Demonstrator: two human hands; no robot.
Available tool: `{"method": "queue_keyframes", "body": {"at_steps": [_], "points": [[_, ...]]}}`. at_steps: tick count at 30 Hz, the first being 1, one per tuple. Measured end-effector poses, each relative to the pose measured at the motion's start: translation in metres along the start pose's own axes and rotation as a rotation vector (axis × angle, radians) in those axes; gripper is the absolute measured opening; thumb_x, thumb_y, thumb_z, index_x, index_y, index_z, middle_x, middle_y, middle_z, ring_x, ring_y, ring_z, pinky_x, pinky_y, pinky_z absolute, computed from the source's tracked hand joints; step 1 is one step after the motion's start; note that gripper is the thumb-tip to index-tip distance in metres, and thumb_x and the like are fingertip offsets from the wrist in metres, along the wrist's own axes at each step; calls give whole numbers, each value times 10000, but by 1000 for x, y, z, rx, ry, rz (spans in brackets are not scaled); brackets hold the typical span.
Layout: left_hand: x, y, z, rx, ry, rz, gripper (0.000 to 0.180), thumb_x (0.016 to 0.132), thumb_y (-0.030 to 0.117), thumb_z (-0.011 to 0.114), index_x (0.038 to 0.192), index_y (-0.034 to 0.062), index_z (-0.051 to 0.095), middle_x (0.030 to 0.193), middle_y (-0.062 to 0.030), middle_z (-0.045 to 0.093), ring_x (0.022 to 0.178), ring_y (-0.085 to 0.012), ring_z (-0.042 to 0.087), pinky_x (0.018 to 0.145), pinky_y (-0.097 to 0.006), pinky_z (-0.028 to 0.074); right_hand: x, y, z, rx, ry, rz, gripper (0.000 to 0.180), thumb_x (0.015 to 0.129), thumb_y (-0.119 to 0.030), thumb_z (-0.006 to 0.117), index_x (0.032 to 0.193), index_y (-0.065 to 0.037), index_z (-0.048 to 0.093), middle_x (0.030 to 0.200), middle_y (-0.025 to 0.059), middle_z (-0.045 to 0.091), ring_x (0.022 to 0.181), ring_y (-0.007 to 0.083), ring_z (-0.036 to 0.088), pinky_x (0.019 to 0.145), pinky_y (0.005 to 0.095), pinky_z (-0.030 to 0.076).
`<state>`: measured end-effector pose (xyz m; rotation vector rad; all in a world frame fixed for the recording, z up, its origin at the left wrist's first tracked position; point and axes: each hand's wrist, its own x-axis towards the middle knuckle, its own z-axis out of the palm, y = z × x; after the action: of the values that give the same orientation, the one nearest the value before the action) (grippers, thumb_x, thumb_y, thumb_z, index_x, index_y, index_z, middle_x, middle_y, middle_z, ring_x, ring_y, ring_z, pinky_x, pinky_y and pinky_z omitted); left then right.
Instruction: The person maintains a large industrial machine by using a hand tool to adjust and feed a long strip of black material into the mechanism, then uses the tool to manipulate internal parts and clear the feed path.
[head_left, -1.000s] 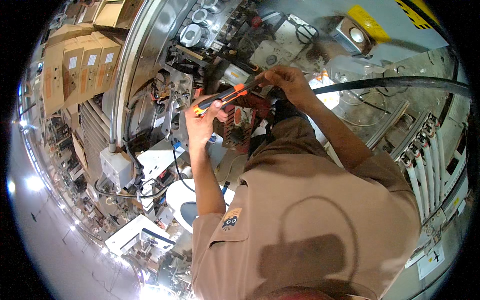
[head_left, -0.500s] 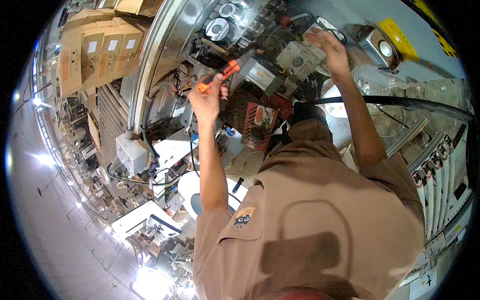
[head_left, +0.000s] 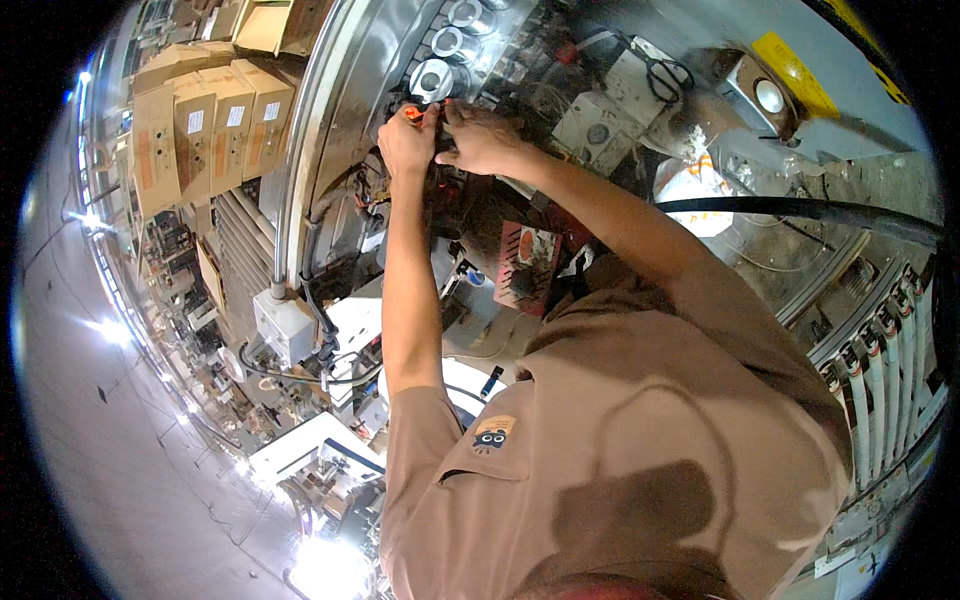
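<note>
My left hand (head_left: pixel 408 148) is closed on an orange-and-black hand tool (head_left: pixel 413 114), of which only a small orange part shows between the fingers. Close beside it, my right hand (head_left: pixel 482 140) reaches in from the right, thumb and forefinger apart, next to the tool's end. Both hands are over dark machine parts, just below a round metal cylinder (head_left: pixel 432 80) with a bright ring-shaped top. Black-handled scissors (head_left: pixel 662 78) lie farther right on a grey surface.
Several cardboard boxes (head_left: pixel 210 125) are stacked beyond the metal frame at left. A black hose (head_left: pixel 800 206) crosses at right, over a white-and-orange bag (head_left: pixel 690 190). A red slotted plate (head_left: pixel 527 268) sits below my hands; a grey control box (head_left: pixel 600 125) stands right of them.
My left hand has moved up with the orange tool. My right hand has swung left from the scissors to beside my left hand, uncovering the scissors.
</note>
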<state>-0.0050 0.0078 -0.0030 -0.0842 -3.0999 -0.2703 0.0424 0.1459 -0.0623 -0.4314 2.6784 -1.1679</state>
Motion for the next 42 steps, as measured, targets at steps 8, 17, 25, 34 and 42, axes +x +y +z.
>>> {"method": "queue_keyframes", "body": {"at_steps": [8, 17, 25, 34, 42], "points": [[-3, -1, -3, -3, 15, -61, 402, 915, 391, 745, 855, -5, 704, 782, -243, 706, 815, -449, 704, 716, -505, 541, 0, -4, 2, 63, -86, 2, 1188, 841, -565, 761, 1578, 141, 151, 1585, 324, 368, 1356, 435, 532, 1110, 468, 470], [-3, 10, -1, -60, 32, -75, 390, 915, 377, 744, 868, -8, 705, 801, -243, 715, 830, -452, 706, 736, -512, 541, 3, 8, 9, 60, -12, -29, 1198, 812, -540, 793, 1568, 151, 171, 1541, 340, 420, 1373, 415, 522, 1130, 447, 449], [-6, -3, 9, -27, 119, -32, 475, 916, 467, 755, 862, -4, 727, 728, -225, 709, 738, -436, 714, 667, -506, 547, 6, 10, 16, 88, -7, -75, 1206, 793, -543, 794, 1556, 165, 184, 1553, 350, 401, 1362, 425, 533, 1113, 471, 465], [-8, -1, 9, -16, 117, -79, 476, 918, 473, 750, 891, -2, 745, 763, -226, 722, 784, -419, 730, 700, -493, 559, 5, 8, 14, 60, 2, -77, 1220, 806, -512, 799, 1568, 164, 127, 1515, 356, 437, 1349, 421, 539, 1112, 443, 464], [-9, 4, 9, -16, 119, -102, 461, 918, 454, 754, 872, -4, 736, 781, -222, 728, 795, -420, 729, 703, -494, 556, 2, 6, 3, 94, -75, -49, 1223, 801, -518, 804, 1575, 147, 130, 1529, 345, 429, 1360, 424, 533, 1112, 457, 467]]}}
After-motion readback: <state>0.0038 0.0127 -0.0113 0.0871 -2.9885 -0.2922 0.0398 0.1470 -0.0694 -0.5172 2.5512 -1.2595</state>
